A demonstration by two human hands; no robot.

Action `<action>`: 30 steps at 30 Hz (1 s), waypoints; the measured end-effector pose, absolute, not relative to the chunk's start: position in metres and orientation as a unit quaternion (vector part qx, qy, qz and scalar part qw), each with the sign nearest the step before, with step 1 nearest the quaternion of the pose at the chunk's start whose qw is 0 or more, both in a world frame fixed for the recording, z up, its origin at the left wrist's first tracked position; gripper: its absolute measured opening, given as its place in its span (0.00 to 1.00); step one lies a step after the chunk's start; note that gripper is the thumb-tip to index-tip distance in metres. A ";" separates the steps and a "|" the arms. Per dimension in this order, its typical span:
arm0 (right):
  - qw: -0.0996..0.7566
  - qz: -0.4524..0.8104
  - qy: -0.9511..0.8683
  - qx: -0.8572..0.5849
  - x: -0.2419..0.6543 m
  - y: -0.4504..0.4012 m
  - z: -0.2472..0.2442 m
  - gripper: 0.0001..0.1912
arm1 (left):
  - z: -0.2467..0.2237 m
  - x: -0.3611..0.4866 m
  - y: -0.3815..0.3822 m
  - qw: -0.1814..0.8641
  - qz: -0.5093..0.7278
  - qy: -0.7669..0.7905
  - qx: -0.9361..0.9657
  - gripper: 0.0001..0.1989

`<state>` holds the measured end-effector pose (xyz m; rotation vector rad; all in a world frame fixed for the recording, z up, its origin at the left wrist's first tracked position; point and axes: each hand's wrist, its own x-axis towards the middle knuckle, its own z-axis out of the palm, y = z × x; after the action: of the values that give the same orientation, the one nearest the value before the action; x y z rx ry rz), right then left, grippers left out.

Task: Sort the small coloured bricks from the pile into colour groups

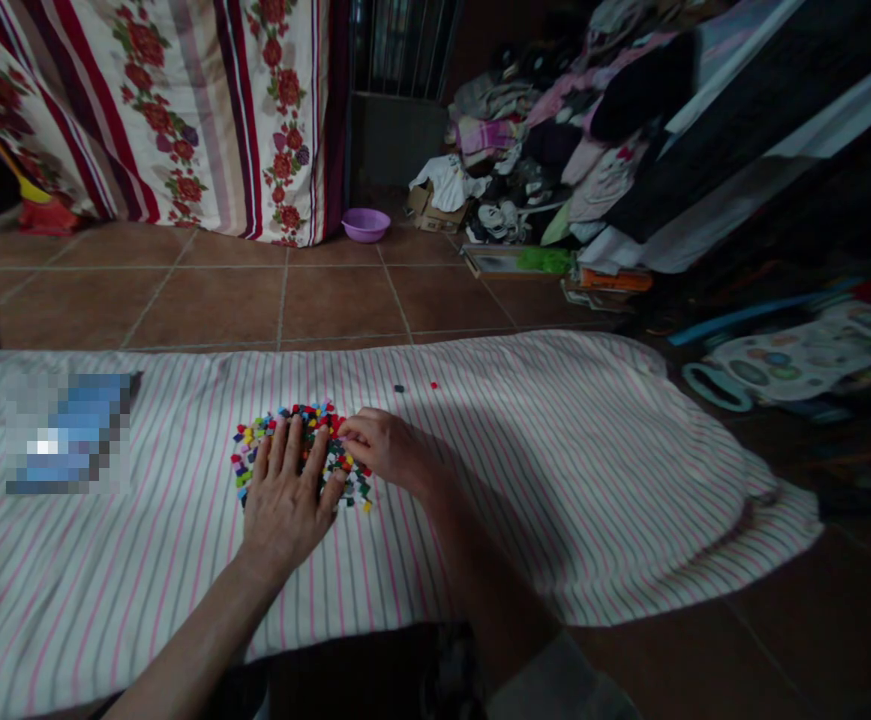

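A heap of small, many-coloured pieces (pixel 354 478), like tiny plastic building bricks, lies on a striped cloth (pixel 495 450). My left hand (pixel 285 490) rests flat on the heap, palm down with its fingers spread, hiding the middle of it. At the heap's right edge is my right hand (pixel 381 445), its fingers curled and thumb and forefinger drawn together. Whatever is between those fingertips is too small to make out. Beyond my right hand, a dark piece (pixel 399 388) and a red piece (pixel 434 385) lie apart on the cloth.
A blurred-out blue, flat object (pixel 79 430) lies on the cloth to the left. Past the cloth is a tiled floor (pixel 337 300) with a purple basin (pixel 366 225), a flowered curtain (pixel 210 120) and a heap of clothes (pixel 547 150). A patterned, blue-edged item (pixel 810 350) stands at right.
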<state>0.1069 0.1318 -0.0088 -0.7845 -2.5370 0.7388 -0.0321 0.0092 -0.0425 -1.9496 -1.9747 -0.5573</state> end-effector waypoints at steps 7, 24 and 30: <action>0.211 0.257 -0.906 -0.262 0.116 0.139 -0.018 0.07 | -0.037 -0.032 0.015 0.129 -0.172 -0.715 -0.666 0.28; 0.272 0.265 -0.873 -0.305 0.152 0.163 -0.014 0.10 | -0.032 -0.018 0.027 0.111 -0.158 -0.740 -0.644 0.27; 0.348 0.222 -0.824 -0.388 0.184 0.185 -0.009 0.13 | -0.034 -0.017 0.021 0.126 -0.152 -0.733 -0.651 0.27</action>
<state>0.1839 0.1853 -0.0085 -1.0065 -2.1376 0.5745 -0.0171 0.0209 -0.0339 -1.8940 -2.1355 -0.4413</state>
